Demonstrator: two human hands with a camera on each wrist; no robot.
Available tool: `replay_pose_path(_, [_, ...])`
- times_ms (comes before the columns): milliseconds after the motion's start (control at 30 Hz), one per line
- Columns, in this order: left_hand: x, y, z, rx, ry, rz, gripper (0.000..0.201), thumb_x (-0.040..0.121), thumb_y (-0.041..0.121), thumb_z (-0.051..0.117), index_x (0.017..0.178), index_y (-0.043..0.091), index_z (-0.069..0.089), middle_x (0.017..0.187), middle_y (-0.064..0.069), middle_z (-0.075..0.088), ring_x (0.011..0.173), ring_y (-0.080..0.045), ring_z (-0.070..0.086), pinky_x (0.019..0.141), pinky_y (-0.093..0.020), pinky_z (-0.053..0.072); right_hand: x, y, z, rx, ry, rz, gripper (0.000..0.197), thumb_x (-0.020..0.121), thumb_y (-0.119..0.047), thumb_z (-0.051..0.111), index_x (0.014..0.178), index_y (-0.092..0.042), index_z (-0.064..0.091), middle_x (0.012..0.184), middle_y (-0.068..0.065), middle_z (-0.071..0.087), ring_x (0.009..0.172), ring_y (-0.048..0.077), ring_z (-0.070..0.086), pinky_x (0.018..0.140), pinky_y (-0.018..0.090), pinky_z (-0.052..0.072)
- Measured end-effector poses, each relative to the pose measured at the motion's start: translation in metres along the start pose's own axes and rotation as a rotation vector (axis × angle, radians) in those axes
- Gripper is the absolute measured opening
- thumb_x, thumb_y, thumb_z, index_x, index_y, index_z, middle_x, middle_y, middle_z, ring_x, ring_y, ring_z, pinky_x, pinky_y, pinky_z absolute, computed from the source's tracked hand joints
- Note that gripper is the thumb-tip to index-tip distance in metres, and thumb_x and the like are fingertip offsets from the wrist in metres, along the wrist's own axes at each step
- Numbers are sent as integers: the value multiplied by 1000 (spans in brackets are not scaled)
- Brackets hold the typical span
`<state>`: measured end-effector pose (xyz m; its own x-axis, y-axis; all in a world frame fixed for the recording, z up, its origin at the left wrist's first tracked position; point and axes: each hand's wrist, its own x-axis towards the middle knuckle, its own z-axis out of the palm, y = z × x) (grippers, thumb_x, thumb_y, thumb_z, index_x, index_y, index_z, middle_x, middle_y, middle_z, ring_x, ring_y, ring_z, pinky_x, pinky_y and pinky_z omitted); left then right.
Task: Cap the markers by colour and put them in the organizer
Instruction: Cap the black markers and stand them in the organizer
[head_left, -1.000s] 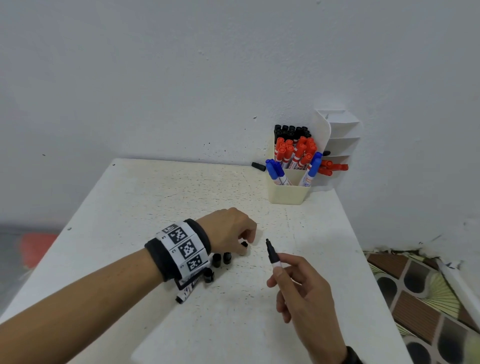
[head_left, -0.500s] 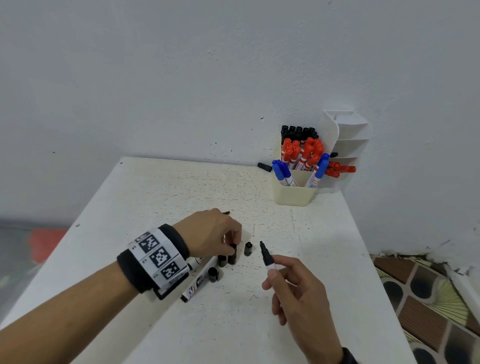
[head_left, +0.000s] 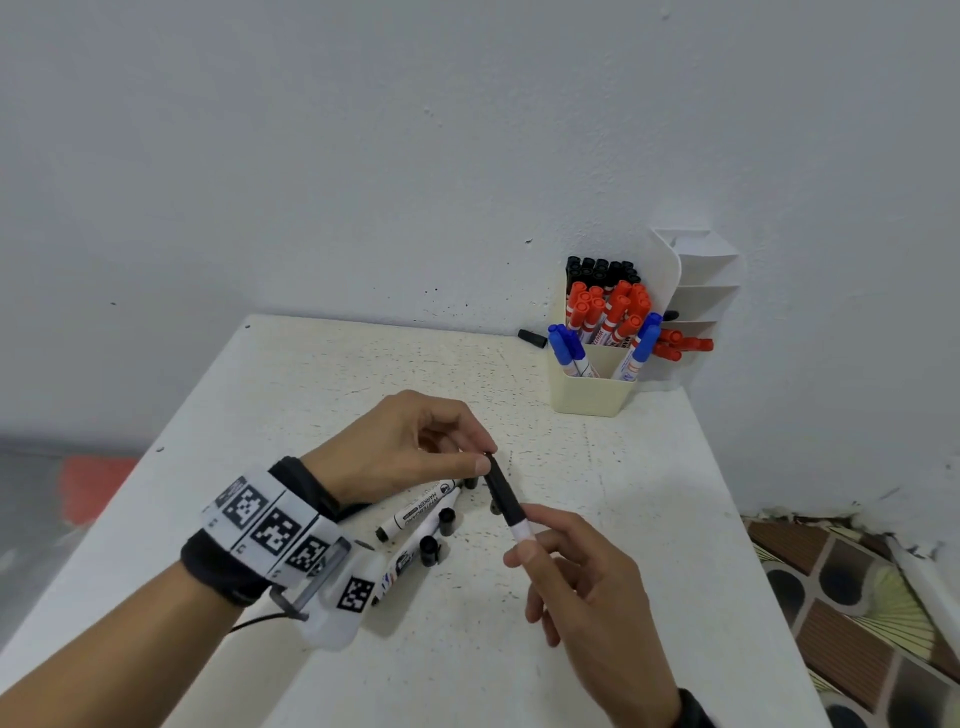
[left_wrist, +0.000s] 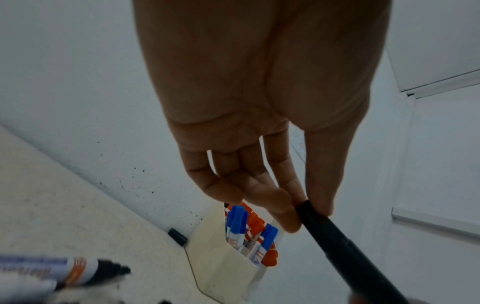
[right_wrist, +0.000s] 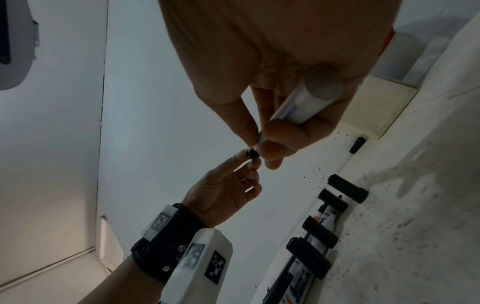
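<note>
Holding a black marker (head_left: 511, 512) above the middle of the desk (head_left: 649, 519), tilted with its capped end up and away toward the far edge. Right hand (head_left: 587, 592) reaching in from the near right corner, palm turned up, thumb and fingers (head_left: 519, 555) curling round the white barrel just below the black cap (head_left: 500, 486). Left hand (head_left: 402, 447) coming in from the near left edge, wrist bent, thumb and forefinger pinching the far tip of the cap, the other fingers (left_wrist: 228, 185) loosely curled and apart from it. Wearing a strap with square black-and-white tags (head_left: 270, 525) on the left wrist.

Lying on the desk under the left hand: uncapped markers (head_left: 415, 512) side by side, with loose black caps (head_left: 447, 519) just beside them. One more black cap (head_left: 532, 338) lying at the far edge, near the organizer (head_left: 592, 395). Standing at the far right corner against the wall, the organizer holding capped markers in rows: blue (head_left: 566, 348) in front, red (head_left: 608, 306) in the middle, black (head_left: 597, 267) at the back. More red markers (head_left: 683, 345) lying in the white tiered shelf (head_left: 701, 291) just behind it.
</note>
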<state>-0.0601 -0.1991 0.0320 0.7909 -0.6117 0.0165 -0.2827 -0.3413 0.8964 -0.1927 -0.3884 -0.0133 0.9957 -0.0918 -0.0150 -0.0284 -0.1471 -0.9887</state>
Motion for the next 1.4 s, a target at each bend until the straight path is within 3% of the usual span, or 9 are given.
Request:
replay_pose_path(167, [-7, -2, 23, -281, 177, 8, 20, 79, 22, 73, 86, 5, 73, 90, -3, 76, 97, -36, 69, 90, -47, 55, 7, -11, 6, 71, 62, -30, 16, 92, -18, 64, 106, -24, 58, 83, 2, 73, 49, 14, 51, 48, 21, 40])
replay_pose_path(400, [-9, -7, 26, -331, 173, 14, 21, 79, 21, 71, 89, 2, 69, 97, -8, 75, 95, -34, 70, 87, -34, 58, 8, -12, 14, 59, 47, -48, 14, 94, -14, 61, 104, -23, 58, 78, 5, 70, 46, 11, 48, 45, 25, 38])
replay_pose_path(567, [-16, -16, 24, -409, 245, 37, 27, 90, 28, 68, 113, 13, 68, 109, -9, 73, 99, -25, 70, 89, -32, 56, 22, -16, 5, -138, 72, -189, 24, 95, -14, 58, 114, -29, 62, 81, -8, 73, 76, 7, 66, 71, 25, 51])
replay_pose_path(767, [-45, -76, 19, -993, 325, -36, 60, 56, 47, 92, 100, 10, 74, 99, -14, 67, 79, -18, 65, 70, -27, 57, 66, -34, -69, -221, 355, -263, 29, 96, -14, 57, 118, -33, 52, 90, -10, 74, 86, 6, 67, 80, 36, 56])
replay_pose_path(867, [-62, -100, 19, -1427, 236, 14, 46, 105, 36, 41, 130, -1, 51, 121, -22, 54, 107, -29, 57, 98, -39, 44, 92, -48, -108, -217, 557, -338, 49, 94, -16, 59, 130, -41, 38, 93, 0, 74, 91, 14, 68, 84, 45, 56])
replay_pose_path(933, [-76, -115, 21, -1517, 265, 20, 61, 106, 32, -3, 143, -2, 32, 136, -24, 44, 124, -33, 43, 108, -40, 25, 106, -59, -126, -243, 686, -410, 46, 92, -17, 63, 122, -42, 39, 99, 3, 71, 86, 19, 69, 82, 48, 58])
replay_pose_path(1033, [-82, -126, 29, -1603, 76, 131, 68, 103, 37, -7, 147, 1, 30, 140, -19, 44, 128, -29, 40, 108, -35, 20, 127, -70, -141, -269, 826, -496, 46, 89, -15, 64, 115, -40, 35, 99, 4, 66, 80, 25, 71, 78, 34, 58])
replay_pose_path(1233, [-88, -126, 32, -1633, 49, 110, 66, 102, 38, -2, 145, 1, 33, 138, -18, 45, 125, -28, 43, 107, -37, 26, 167, -58, -149, -319, 837, -556, 37, 90, -11, 62, 116, -20, 37, 100, 11, 67, 83, 24, 70, 76, 17, 54])
replay_pose_path(1400, [-88, -131, 29, -1597, 79, 122, 67, 101, 38, -5, 145, 3, 32, 140, -16, 44, 126, -27, 42, 105, -35, 28, 198, -39, -147, -483, 767, -404, 28, 94, -15, 59, 114, -11, 41, 92, 7, 67, 80, 20, 65, 75, 25, 49])
